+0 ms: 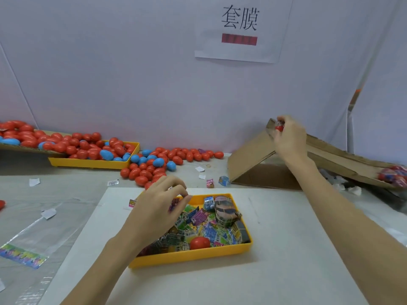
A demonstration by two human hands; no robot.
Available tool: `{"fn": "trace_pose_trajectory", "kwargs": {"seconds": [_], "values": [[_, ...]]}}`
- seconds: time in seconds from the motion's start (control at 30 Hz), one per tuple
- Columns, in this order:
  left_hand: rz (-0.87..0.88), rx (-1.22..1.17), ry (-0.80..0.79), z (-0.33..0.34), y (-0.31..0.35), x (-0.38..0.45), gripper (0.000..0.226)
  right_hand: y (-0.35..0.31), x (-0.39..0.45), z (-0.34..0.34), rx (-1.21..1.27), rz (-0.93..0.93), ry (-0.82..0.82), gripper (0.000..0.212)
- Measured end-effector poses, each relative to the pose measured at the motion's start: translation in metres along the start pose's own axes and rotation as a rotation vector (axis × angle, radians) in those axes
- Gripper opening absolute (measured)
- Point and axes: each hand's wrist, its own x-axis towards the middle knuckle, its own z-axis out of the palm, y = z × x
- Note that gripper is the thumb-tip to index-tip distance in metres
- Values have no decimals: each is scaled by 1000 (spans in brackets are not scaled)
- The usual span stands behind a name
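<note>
White board (pixel 286 249) is lying flat nearest the viewer, with the near yellow tray (pixel 189 255) sitting on it; the tray is holding a heap of printed sleeves (pixel 211 230) and one tray egg (pixel 199 242), red, lying close to the front wall. Left hand (pixel 158 208) is hovering over the tray's left half, fingers curling, thumb and fingertips pinching a purple sleeve (pixel 174 204) just above the heap. Clear bag (pixel 28 245) with a coloured strip is lying left of the board. Further back, the right arm is reaching well away from the tray: right hand (pixel 290 139) is gripping the held egg (pixel 279 128), red, clear film showing round it, at the top edge of the cardboard ramp (pixel 248 164). Wrapped eggs (pixel 394 176) are lying at the ramp's low right end. Loose eggs (pixel 154 164), red and blue, are lying along the back of the table, more filling the far yellow tray (pixel 88 163). Paper sign (pixel 240 29) is hanging on the wall behind
</note>
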Motion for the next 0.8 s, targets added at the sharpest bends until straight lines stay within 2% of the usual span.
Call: {"fn": "trace_pose_trajectory", "kwargs": {"seconds": [0.1, 0.2, 0.3, 0.37, 0.43, 0.53, 0.6, 0.63, 0.7, 0.8], "values": [[-21, 28, -30, -1, -5, -2, 17, 18, 14, 5, -166, 82, -136, 33], [-45, 50, -56, -3, -7, -2, 15, 12, 13, 14, -281, 52, -106, 31], [-64, 48, -68, -3, -9, -2, 18, -10, 1, 32, -414, -137, -50, 38], [-80, 54, -75, -2, -12, -3, 22, -32, -18, 54, -454, -278, -81, 45], [-95, 68, -85, -2, -17, -4, 27, -58, -42, 86, -369, -377, -174, 44], [-100, 115, -62, -1, -23, -5, 29, -102, -74, 134, -56, -420, -541, 42], [-107, 149, -68, -1, -26, -6, 31, -128, -83, 161, 24, -484, -756, 56], [-105, 177, -75, -1, -27, -6, 32, -135, -86, 172, 12, -520, -813, 65], [-91, 218, -77, -1, -29, -6, 32, -146, -86, 193, -30, -537, -835, 68], [-74, 226, -59, -2, -29, -6, 29, -148, -87, 212, -87, -470, -718, 45]]}}
